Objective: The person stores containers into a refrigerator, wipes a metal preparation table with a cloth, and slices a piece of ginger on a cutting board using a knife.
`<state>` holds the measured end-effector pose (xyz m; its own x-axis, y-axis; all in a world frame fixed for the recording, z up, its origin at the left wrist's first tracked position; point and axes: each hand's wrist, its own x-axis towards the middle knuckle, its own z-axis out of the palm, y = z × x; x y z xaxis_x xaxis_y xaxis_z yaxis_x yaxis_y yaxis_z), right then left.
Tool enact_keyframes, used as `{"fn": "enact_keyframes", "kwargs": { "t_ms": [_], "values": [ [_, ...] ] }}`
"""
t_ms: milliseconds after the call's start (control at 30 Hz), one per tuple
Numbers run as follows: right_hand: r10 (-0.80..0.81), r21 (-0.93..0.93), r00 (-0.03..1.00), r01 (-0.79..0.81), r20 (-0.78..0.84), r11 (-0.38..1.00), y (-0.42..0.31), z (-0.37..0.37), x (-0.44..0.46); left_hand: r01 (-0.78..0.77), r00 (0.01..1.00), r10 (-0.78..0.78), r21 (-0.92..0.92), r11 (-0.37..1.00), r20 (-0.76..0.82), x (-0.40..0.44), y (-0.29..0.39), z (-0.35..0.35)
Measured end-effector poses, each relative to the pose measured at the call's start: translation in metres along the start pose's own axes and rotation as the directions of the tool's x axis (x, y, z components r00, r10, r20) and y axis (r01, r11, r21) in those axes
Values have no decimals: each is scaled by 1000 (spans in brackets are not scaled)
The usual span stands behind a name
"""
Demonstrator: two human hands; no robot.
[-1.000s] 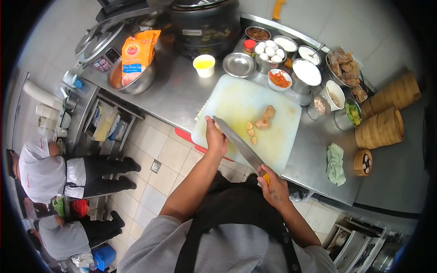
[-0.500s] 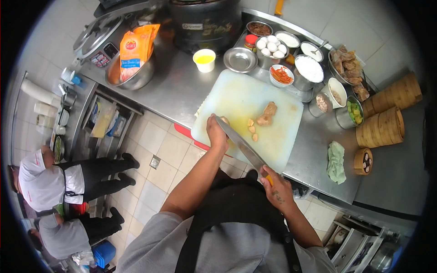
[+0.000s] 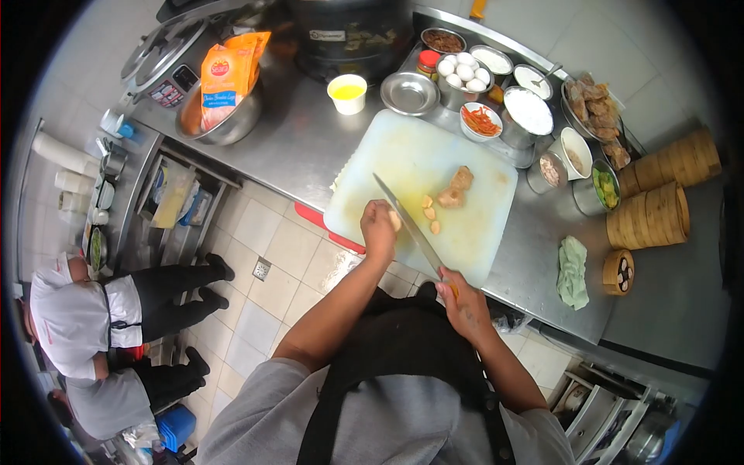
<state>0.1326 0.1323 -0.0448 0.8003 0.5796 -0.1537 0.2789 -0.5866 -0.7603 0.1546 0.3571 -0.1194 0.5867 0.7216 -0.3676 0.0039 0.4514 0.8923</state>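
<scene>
My right hand (image 3: 465, 304) is closed on the yellow handle of a long kitchen knife (image 3: 411, 223), whose blade slants up and left over the white cutting board (image 3: 477, 240). My left hand (image 3: 377, 231) pinches a small pale piece (image 3: 395, 222), which looks like a garlic clove, close to the blade's left side. Right of the blade lie several loose garlic cloves (image 3: 428, 213). Beside them rests a knob of ginger (image 3: 455, 188), apart from the knife.
Behind the board stand a metal plate (image 3: 409, 94), a tub of yellow liquid (image 3: 347, 94) and a pot of eggs (image 3: 463, 77). Bamboo steamers (image 3: 649, 218) and a green cloth (image 3: 573, 273) are on the right. Two people (image 3: 74, 306) stand at the left counter.
The knife has moved from against my left fingers to the right of them, its tip now farther up the board. My left hand has shifted slightly right and down, showing the pale piece.
</scene>
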Motion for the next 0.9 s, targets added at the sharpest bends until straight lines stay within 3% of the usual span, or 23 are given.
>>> {"fn": "enact_keyframes", "kwargs": {
  "t_ms": [133, 167, 233, 533, 667, 900],
  "values": [
    [143, 79, 988, -148, 55, 986, -6, -1, 18, 134, 990, -134, -1, 991, -36, -15, 19, 5],
    [138, 80, 989, -143, 58, 986, -6, -1, 16, 147, 988, -149, -83, 986, -27, -8, 21, -1],
    [-101, 10, 994, 102, -39, 995, -6, -4, 2, 129, 991, -134, -184, 974, -12, 5, 22, -12],
    [-32, -42, 999, 33, 37, 999, -23, -20, -26, 89, 991, -119, -370, 925, -60, 20, 25, -11],
    [-63, -56, 998, 64, 4, 996, -19, -19, -26, 147, 983, -175, -358, 922, -48, 20, 26, -13],
    [-82, -68, 997, 81, -10, 994, -25, -17, -26, 73, 993, -101, -348, 935, -65, 21, 20, -10]
  ]
}}
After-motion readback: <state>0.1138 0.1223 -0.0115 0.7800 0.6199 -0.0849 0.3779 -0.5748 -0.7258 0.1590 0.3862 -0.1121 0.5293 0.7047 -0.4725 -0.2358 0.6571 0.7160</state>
